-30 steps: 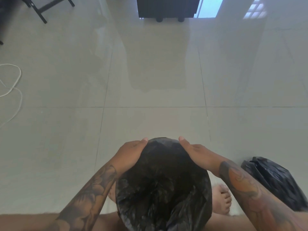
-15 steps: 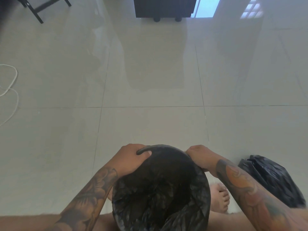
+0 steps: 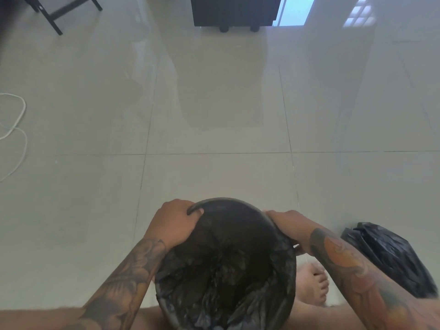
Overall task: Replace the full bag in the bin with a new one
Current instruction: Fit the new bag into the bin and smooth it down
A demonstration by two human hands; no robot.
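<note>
**Two hands on the rim, and the liner not yet safe**

Both hands are working the far edge of the round dark plastic bin [image 3: 238,206], which stands on the pale tiled floor [image 3: 214,115] between the person's legs. The left hand [image 3: 173,222] is curled over the rim with its fingertips gripping the lip; the right hand [image 3: 285,220] grasps the opposite side, seemingly pinching the fresh black plastic liner bag [image 3: 221,270] against the edge. The liner sits inside the bin, crumpled and slack. The tied-off full black rubbish bag [image 3: 390,256] lies on the floor just to the right, near a bare foot [image 3: 312,284].

My worry is that the far rim looks bare, so the liner may slide down inside once let go. Pulling it hard over the lip could tear thin plastic, and the light bin might tip toward the person
</note>
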